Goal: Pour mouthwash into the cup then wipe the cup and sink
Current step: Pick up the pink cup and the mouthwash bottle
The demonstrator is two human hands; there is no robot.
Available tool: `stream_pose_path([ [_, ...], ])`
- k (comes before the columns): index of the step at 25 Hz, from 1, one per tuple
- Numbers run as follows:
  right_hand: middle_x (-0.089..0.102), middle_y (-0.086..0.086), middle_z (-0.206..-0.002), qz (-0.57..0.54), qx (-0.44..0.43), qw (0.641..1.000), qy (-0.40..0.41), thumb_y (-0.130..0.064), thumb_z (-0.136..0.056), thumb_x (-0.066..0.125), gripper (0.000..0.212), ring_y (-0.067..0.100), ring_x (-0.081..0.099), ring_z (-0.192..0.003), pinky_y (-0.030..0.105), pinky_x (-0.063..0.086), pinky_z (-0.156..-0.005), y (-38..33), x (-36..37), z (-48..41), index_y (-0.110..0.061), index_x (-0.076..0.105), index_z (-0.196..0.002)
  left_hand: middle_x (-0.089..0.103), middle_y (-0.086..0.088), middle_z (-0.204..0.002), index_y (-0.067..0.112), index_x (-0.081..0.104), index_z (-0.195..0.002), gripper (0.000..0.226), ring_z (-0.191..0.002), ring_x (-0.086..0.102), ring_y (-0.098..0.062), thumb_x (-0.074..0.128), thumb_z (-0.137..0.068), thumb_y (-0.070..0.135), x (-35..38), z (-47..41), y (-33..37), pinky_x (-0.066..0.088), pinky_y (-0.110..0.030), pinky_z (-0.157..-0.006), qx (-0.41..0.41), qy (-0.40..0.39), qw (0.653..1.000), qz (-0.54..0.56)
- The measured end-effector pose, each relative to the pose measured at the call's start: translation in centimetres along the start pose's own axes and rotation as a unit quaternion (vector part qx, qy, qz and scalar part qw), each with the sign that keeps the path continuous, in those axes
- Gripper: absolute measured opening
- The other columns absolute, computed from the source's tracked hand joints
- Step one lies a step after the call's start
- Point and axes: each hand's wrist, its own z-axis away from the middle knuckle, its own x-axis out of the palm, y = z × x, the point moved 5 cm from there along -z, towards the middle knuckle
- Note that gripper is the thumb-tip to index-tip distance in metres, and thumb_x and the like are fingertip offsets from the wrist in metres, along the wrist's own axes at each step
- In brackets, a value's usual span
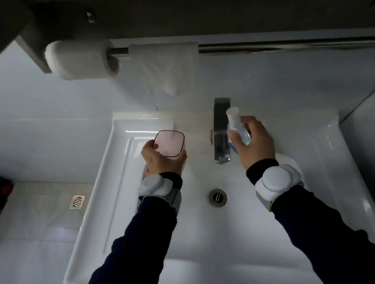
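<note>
- Step in hand: the pour itself appears not yet begun. The left hand (160, 161) is closed around a pink, square-rimmed cup (170, 146), held upright over the left part of the sink (119, 174); nothing can be made out inside the cup.
- The right hand (254, 142) is wrapped around a small clear mouthwash bottle (239, 132) with bluish liquid; the white cap (233, 114) is on and points up and away from the palm.
- Next move, as a judgement: the cap must come off, which is awkward with both hands occupied; then the bottle has to travel leftward to the cup and tip over its rim.
- In the way: the faucet (221, 132) stands just left of the bottle, between the two grips, so the bottle likely has to pass in front of or above it.
- Below and between the wrists lies the drain (217, 198); a spill there would land in the basin.
- Beyond both grips, on a rail, hang a paper roll (82, 59) and a loose draped sheet (167, 66), probably the wiping material for the later step.
- Far left of the cup hand, a floor drain (77, 201) is clear of the work.
</note>
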Motion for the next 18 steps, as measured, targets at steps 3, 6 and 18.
stream_pose_path([
  [3,0.064,0.016,-0.099,-0.061,-0.013,0.998,-0.013,-0.022,-0.082,0.063,0.025,0.032,0.059,-0.089,0.039,0.048,-0.079,-2.3,1.0,2.1,-0.011,0.055,-0.103,0.049,0.003,-0.125,0.020,0.036,-0.122,0.075,-0.109,0.054,-0.020,0.075,-0.059,0.031,-2.3,0.9,-1.0,0.039,-0.040,-0.099,0.013,0.007,1.000,-0.019],
  [6,0.064,0.013,-0.105,-0.089,-0.010,0.995,-0.043,-0.025,-0.081,0.064,0.029,0.029,0.060,-0.094,0.039,0.050,-0.085,-3.7,2.3,3.8,-0.014,0.054,-0.107,0.050,0.003,-0.124,0.019,0.038,-0.121,0.076,-0.109,0.054,-0.018,0.075,-0.056,0.035,-4.1,1.6,-1.8,0.038,-0.044,-0.100,0.017,0.019,1.000,-0.016],
  [18,0.061,-0.001,-0.090,-0.131,-0.075,0.968,-0.202,-0.016,-0.077,0.068,0.022,0.017,0.057,-0.083,0.022,0.044,-0.076,-8.4,9.5,7.4,-0.017,0.060,-0.097,0.054,0.001,-0.121,0.019,0.042,-0.122,0.090,-0.106,0.056,-0.016,0.068,-0.042,0.051,-11.3,3.8,-8.4,0.044,-0.041,-0.094,-0.032,0.094,0.995,0.008],
])
